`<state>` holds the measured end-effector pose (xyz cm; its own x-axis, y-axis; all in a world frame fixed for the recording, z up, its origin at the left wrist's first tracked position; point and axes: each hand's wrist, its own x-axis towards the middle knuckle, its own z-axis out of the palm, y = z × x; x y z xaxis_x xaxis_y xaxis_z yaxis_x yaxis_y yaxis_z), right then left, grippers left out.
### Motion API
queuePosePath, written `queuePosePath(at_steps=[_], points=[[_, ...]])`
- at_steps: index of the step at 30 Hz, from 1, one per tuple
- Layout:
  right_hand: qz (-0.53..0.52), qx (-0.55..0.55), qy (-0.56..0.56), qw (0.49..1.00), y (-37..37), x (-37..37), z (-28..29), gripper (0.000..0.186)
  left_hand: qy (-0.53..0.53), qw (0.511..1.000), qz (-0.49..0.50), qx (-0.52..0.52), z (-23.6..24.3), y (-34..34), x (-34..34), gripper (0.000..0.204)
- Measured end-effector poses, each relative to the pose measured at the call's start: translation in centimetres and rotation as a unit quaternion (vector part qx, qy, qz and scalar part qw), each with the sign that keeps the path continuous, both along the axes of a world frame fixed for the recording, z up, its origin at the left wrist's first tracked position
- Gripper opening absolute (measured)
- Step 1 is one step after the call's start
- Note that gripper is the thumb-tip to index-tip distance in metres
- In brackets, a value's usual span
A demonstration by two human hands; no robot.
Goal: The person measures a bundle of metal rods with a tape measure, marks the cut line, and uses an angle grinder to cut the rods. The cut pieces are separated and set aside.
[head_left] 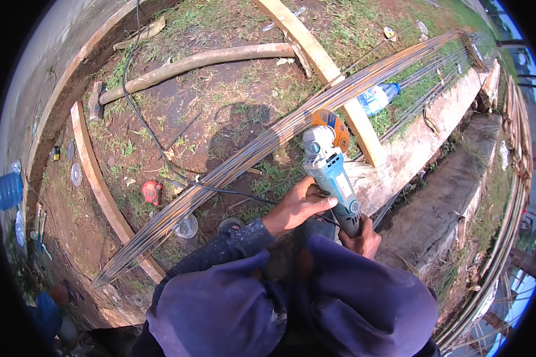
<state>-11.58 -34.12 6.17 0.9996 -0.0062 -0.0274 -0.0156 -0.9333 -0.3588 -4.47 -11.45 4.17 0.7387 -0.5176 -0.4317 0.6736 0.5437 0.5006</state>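
Observation:
I hold a teal and grey angle grinder (333,178) upright in front of my knees, its head pointing away from me. An orange cutting disc (341,132) is fitted at its far end. My right hand (363,239) is wrapped round the rear of the body. Against the left side of the casing, my left hand (299,206) presses with thumb and curled fingers; some fingertips are hidden. Just beyond the disc runs a long bundle of thin steel rods (244,159), slanting from lower left to upper right across timber pieces.
A black cable (138,110) crosses the bundle. Leftward lie a sledgehammer (178,70) and a red tape measure (152,193). A wooden beam (307,44) passes under the rods near a water bottle (378,98). A concrete ledge (441,172) runs along the right.

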Motion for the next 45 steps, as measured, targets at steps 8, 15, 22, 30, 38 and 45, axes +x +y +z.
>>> queuePosePath(at_steps=[8,15,22,30,38,45], points=[[-0.003,-0.026,0.002,1.0,-0.5,-0.9,-1.5,0.064,-0.037,0.993,0.113,-0.012,-1.6,-3.7,0.2,0.053],[-0.012,-0.054,0.069,0.996,-0.9,-0.4,-1.7,0.062,-0.052,0.98,0.174,-0.085,-3.1,-4.7,0.4,0.047],[-0.011,-0.032,0.082,0.996,-0.1,0.9,-0.8,0.058,-0.045,0.982,0.179,-0.035,-3.4,-4.4,0.7,0.046],[-0.022,-0.035,0.085,0.995,0.6,1.4,-0.7,0.06,-0.057,0.981,0.185,-0.022,-3.2,-4.1,1.0,0.049],[-0.039,-0.041,0.142,0.988,1.0,2.4,-0.2,0.063,-0.058,0.983,0.177,0.007,-3.6,-4.1,1.3,0.044],[-0.068,-0.035,0.144,0.987,1.0,2.6,-0.2,0.06,-0.041,0.987,0.15,0.034,-3.1,-3.9,1.7,0.046]])
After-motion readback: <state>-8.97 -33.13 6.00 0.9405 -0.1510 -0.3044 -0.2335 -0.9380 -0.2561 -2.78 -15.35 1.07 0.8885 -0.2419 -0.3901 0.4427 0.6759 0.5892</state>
